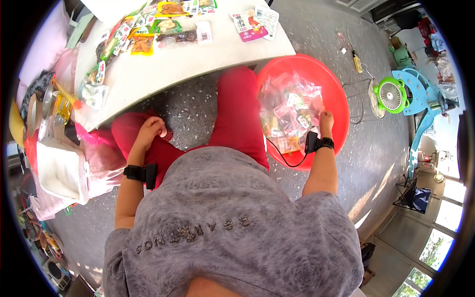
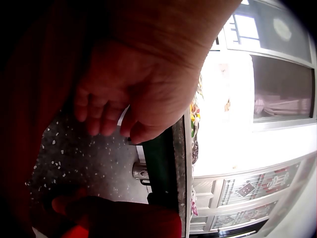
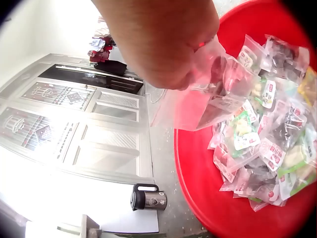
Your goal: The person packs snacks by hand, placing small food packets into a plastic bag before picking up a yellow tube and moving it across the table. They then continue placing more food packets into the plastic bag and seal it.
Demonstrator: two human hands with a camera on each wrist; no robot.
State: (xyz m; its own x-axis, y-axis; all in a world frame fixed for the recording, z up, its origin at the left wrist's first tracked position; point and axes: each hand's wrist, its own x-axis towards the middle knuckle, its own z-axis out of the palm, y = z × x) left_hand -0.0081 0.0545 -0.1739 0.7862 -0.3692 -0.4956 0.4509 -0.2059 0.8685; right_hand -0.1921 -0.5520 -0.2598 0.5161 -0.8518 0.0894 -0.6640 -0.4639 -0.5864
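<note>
Over the right side of a red basin (image 1: 338, 94), my right hand (image 1: 326, 123) has its fingers curled. The right wrist view has this hand (image 3: 163, 54) pinching a clear plastic bag (image 3: 198, 106), which hangs above the basin's rim (image 3: 184, 173). Many small clear packets (image 3: 282, 124) with printed labels lie heaped in the basin. My left hand (image 1: 148, 131) rests by the left knee, fingers loosely bent. In the left wrist view the same hand (image 2: 138, 89) shows its palm side and holds nothing.
A white table (image 1: 173, 62) ahead carries colourful snack packets (image 1: 143, 44) on its left and two flat pouches (image 1: 250, 25) on its right. A white bin (image 1: 62, 171) stands at the left. Beyond the basin are a green fan (image 1: 392, 95) and a blue chair (image 1: 418, 89).
</note>
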